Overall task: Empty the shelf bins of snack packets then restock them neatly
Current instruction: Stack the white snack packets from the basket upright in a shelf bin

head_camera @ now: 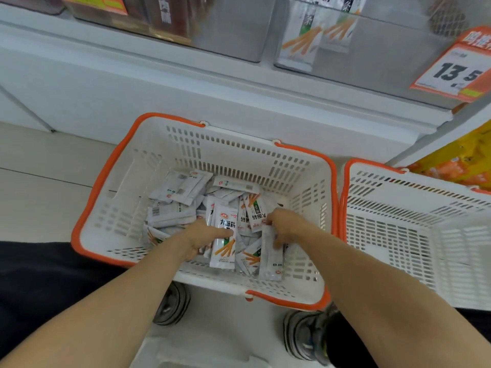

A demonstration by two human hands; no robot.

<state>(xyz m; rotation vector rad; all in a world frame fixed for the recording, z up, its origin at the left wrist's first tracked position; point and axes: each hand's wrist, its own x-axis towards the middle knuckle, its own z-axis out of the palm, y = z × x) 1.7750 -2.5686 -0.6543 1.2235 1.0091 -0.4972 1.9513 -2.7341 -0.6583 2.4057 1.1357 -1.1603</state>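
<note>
Both hands are down in the basket (138, 166): the left hand (203, 236) grips a packet (224, 241) lying lengthwise toward the person, the right hand (285, 227) pinches an upright packet (271, 258) near the basket's near-right corner, bins (372, 49) above.

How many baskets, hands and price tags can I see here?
Baskets: 2, one holding snack packets with its rim here, one to its right.
Hands: 2, left and right.
Price tags: 2, and.
Total: 6.
</note>
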